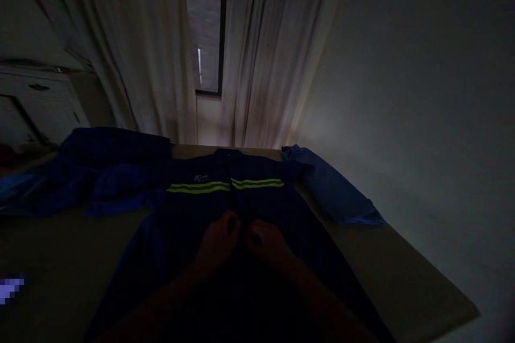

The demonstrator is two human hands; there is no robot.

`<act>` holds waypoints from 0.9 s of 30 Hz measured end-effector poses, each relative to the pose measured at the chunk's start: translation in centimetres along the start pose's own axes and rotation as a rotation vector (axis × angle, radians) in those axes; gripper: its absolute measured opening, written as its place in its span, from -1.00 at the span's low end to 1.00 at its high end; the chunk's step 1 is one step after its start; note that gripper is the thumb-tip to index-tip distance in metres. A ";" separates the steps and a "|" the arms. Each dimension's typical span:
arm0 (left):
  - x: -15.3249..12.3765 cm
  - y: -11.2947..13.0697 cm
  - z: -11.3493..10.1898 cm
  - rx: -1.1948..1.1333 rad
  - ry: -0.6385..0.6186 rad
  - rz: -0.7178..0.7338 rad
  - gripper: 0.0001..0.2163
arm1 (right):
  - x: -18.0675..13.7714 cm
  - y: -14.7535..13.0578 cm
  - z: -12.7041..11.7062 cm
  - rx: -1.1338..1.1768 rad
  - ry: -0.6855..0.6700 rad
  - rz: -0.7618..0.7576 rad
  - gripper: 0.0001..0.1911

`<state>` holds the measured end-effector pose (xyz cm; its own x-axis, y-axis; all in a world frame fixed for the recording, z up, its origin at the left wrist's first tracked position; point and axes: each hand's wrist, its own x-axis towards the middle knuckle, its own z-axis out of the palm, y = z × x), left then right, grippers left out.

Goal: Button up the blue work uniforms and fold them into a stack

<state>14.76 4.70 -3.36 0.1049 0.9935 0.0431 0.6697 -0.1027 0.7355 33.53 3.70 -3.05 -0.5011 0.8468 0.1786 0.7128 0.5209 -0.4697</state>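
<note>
A dark navy work jacket (193,209) lies spread out, collar at the far side, with yellow-green stripes across the chest and a small pale print above them. Over its front opening, below the stripes, both hands are close together with a narrow gap between. My left hand (222,235) is closed, its fingers curled in at the edge of the opening. Just across from it, my right hand (266,238) is closed in the same way on the other side. The picture is very dark, so the fingertips and the jacket's lower part are hard to make out.
The jacket rests on a brownish flat surface (410,273). Blue clothes (116,171) lie heaped at the left, and folded jeans (338,193) lie at the right by the wall (422,118). Behind are curtains (148,48) and a pale cabinet (44,96).
</note>
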 end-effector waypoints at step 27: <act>-0.2 -0.6 -0.1 -0.517 -0.015 -0.020 -0.74 | 0.1 0.2 0.2 0.336 0.013 0.164 -0.87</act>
<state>14.21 4.54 -3.75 0.1090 0.9939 0.0184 0.2209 -0.0423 0.9744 33.53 3.88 -3.33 -0.3857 0.9185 0.0873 0.5811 0.3153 -0.7503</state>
